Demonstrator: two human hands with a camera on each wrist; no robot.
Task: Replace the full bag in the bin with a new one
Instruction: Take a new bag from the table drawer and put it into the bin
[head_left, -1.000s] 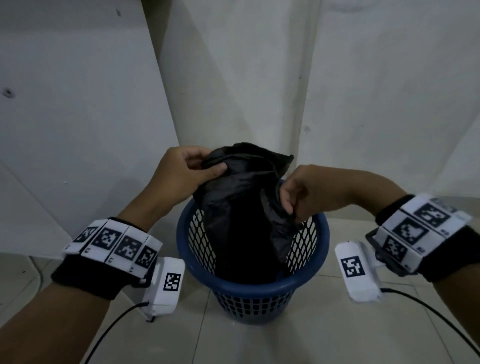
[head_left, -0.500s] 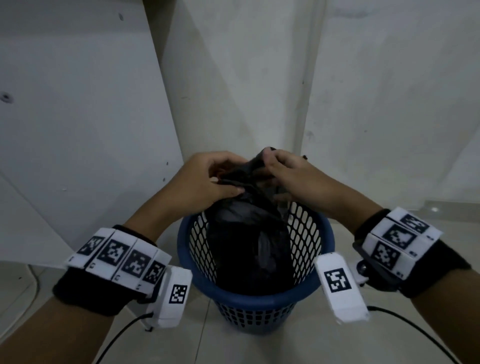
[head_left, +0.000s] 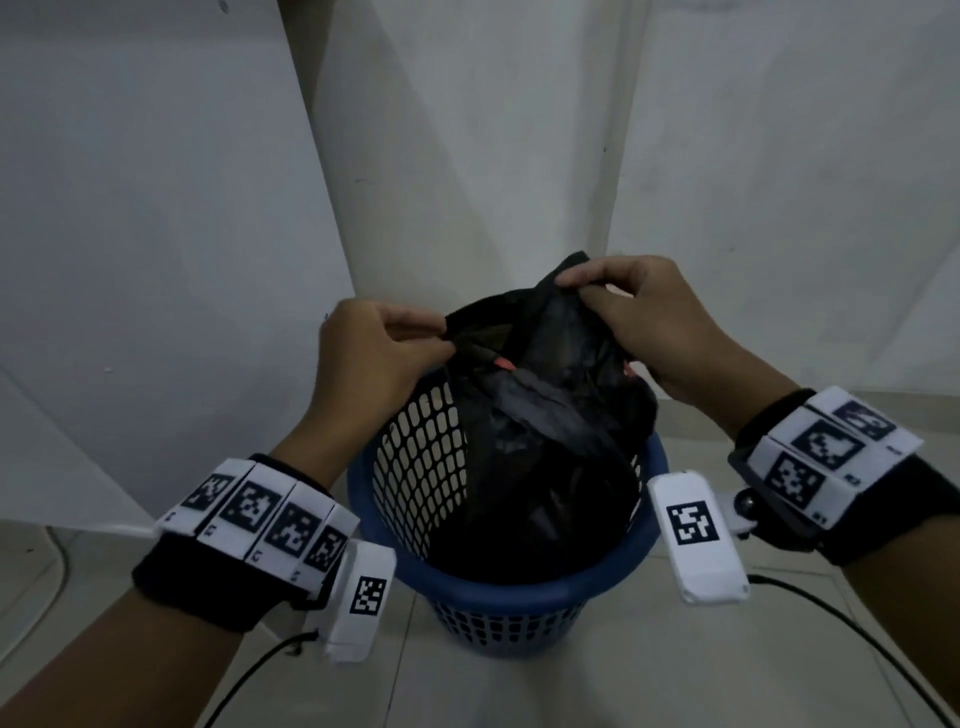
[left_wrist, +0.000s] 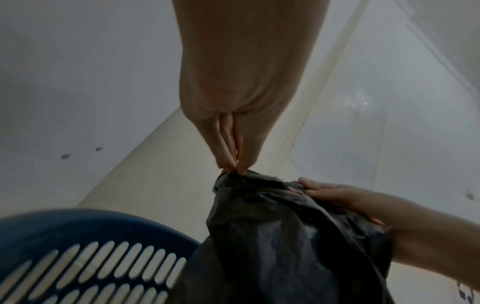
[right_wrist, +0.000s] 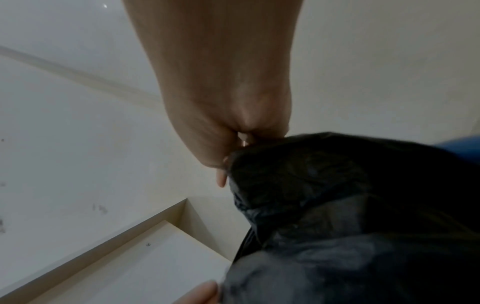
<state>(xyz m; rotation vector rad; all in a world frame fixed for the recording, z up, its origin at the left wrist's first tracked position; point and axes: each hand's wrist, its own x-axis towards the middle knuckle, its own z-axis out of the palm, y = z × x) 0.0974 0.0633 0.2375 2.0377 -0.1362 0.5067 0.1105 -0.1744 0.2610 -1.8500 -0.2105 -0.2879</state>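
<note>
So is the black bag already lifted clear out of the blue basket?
No, the black bag still sits inside the blue basket, with both hands pinching its top edge.

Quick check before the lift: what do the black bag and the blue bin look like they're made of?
The black bag looks like thin plastic film with a slight sheen: it crumples into sharp folds and catches grey highlights where the left hand and right hand pinch its top edge. The round blue bin looks like rigid moulded plastic, matte, with a smooth rim and a slotted lattice wall.
</note>
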